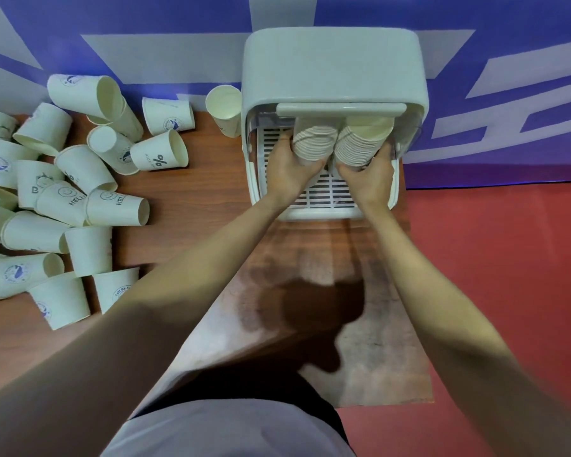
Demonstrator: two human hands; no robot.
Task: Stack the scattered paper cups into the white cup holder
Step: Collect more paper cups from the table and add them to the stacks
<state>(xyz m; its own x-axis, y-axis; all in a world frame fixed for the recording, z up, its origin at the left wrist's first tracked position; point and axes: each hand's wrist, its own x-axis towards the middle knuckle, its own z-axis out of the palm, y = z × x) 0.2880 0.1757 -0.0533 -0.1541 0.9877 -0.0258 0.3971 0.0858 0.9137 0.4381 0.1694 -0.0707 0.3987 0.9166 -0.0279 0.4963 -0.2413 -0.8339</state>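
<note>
The white cup holder (pixel 333 67) stands at the table's far edge, its front open over a slotted tray (pixel 327 196). Two stacks of nested paper cups stand inside it. My left hand (pixel 289 174) grips the base of the left stack (pixel 314 143). My right hand (pixel 366 179) grips the base of the right stack (pixel 360 143). Several loose white paper cups (pixel 80 192) lie scattered on the left of the table, most on their sides. One cup (pixel 225 108) stands just left of the holder.
The brown wooden table (pixel 195 199) ends just right of the holder, above a red floor (pixel 508 258). A purple and white wall (pixel 508 77) rises behind. Bare tabletop lies between the cup pile and the holder, partly under my forearms.
</note>
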